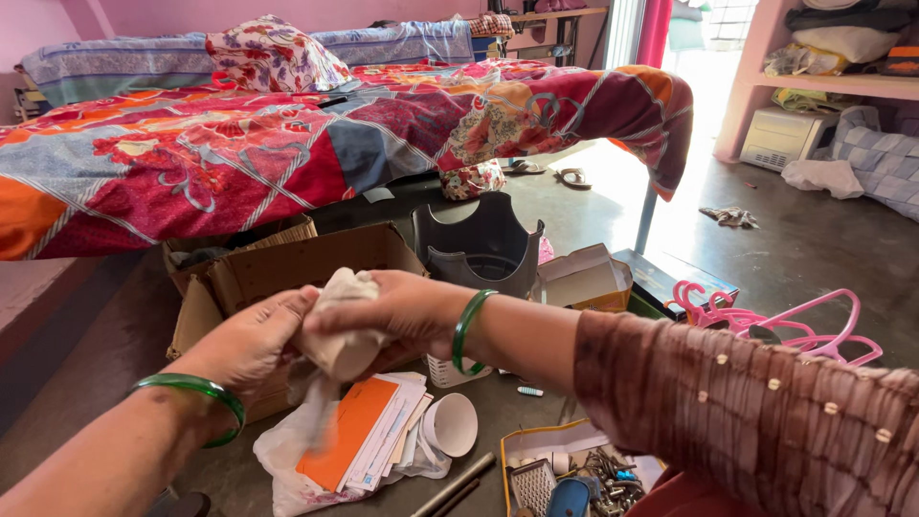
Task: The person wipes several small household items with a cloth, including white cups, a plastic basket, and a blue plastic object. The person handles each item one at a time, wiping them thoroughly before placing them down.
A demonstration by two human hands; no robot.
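Observation:
Both hands meet over the floor around a crumpled off-white cloth (337, 330). My left hand (251, 340), with a green bangle on the wrist, grips it from the left. My right hand (407, 308), also with a green bangle, closes over its top from the right. Part of the cloth hangs down below the hands. Directly beneath lies a stack of orange and white papers (369, 436) on a clear plastic bag (287, 460), with a white cup (452, 424) on its side next to them.
An open cardboard box (287, 263) stands behind the hands, a dark grey plastic holder (483, 244) to its right. Pink hangers (775, 321) lie at right. A tray of small hardware (574, 474) sits near my knee. A bed with a patterned cover (287, 144) fills the back.

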